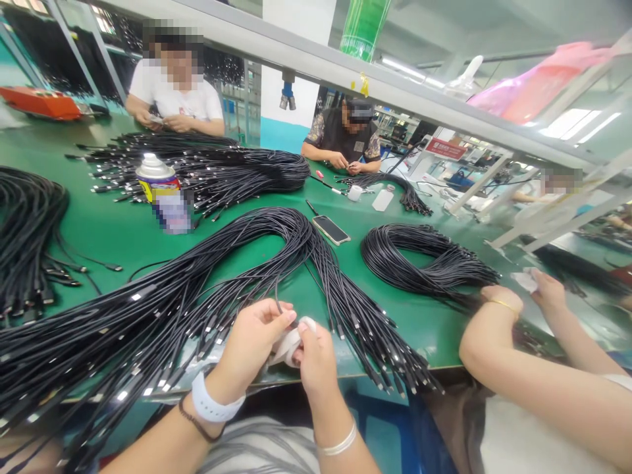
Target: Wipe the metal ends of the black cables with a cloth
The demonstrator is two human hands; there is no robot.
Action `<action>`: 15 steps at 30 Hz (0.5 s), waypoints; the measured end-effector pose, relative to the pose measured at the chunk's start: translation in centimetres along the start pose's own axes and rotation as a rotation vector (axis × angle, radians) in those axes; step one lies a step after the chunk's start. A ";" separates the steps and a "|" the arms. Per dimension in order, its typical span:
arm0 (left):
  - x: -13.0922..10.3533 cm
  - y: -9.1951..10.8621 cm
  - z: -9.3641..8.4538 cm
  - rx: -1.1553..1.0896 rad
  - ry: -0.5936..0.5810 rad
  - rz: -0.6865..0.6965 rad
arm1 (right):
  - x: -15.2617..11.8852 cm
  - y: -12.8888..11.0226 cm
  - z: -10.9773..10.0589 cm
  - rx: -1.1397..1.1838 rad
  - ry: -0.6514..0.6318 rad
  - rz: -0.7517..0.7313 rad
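Note:
My left hand (pixel 249 342) wears a white watch strap and pinches a thin black cable (pixel 278 296) between thumb and fingers. Close against it, my right hand (pixel 316 359) is closed on a white cloth (pixel 288 347), part of which covers a fingertip. The cable's end is hidden between the hands and the cloth. Both hands are over the table's near edge. Around them, a large bundle of black cables (pixel 269 220) arches across the green table (pixel 340 263), its metal-tipped plugs fanning toward me on both sides.
Beyond the bundle lie a phone (pixel 330 230) and a spray can (pixel 160 184). A coiled cable bundle (pixel 409 263) is to the right, and another bundle (pixel 276 171) lies farther back. A neighbour's arms (pixel 518 355) reach in at right. Two people work across the table.

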State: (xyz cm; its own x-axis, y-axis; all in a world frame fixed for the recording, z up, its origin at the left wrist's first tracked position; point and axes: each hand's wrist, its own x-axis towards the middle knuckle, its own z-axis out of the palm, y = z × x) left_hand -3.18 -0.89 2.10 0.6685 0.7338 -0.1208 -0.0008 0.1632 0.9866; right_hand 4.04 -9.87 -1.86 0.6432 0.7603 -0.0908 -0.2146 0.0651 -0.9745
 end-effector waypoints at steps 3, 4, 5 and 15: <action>0.3 0.3 -0.9 0.028 -0.077 -0.014 | 0.1 -0.2 -0.7 0.065 -0.115 0.076; 0.5 0.4 -1.2 0.049 -0.139 -0.014 | 0.1 -0.4 -1.1 0.074 -0.170 0.104; 0.6 0.5 -1.6 0.081 -0.219 -0.013 | 0.0 -0.5 -1.5 0.077 -0.224 0.130; 0.6 3.6 -6.2 0.712 -0.292 0.023 | -0.3 -2.1 -6.8 0.262 -0.015 -0.003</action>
State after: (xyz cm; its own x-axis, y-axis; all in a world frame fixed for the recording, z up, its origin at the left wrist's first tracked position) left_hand -7.41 4.22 4.92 0.8435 0.5116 -0.1636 0.3960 -0.3866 0.8329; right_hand 9.34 -14.61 -1.17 0.6338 0.7690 -0.0836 -0.3974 0.2310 -0.8881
